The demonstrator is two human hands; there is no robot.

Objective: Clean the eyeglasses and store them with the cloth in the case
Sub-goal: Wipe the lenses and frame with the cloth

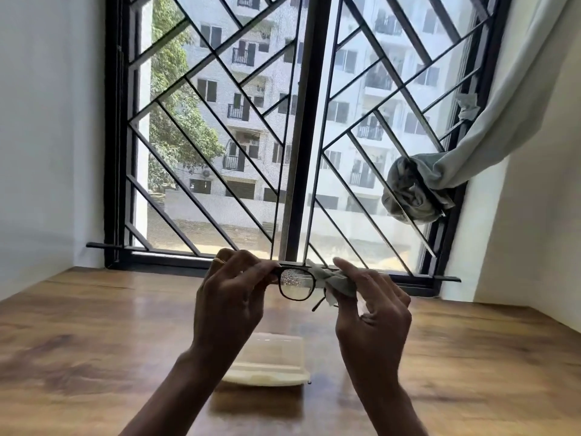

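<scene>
My left hand (231, 297) pinches the dark-framed eyeglasses (297, 283) at one end, fingers closed on the frame. My right hand (372, 305) grips the grey cloth (338, 283), bunched over the other lens — that lens is hidden. The exposed lens shows specks or droplets. Both hands hold the glasses up above the wooden table (94, 325), in front of the barred window (283, 121). Below and between my forearms, the translucent case (270, 361) rests on the table — shut, as far as I can tell. A knotted curtain (415, 190) hangs at right.
</scene>
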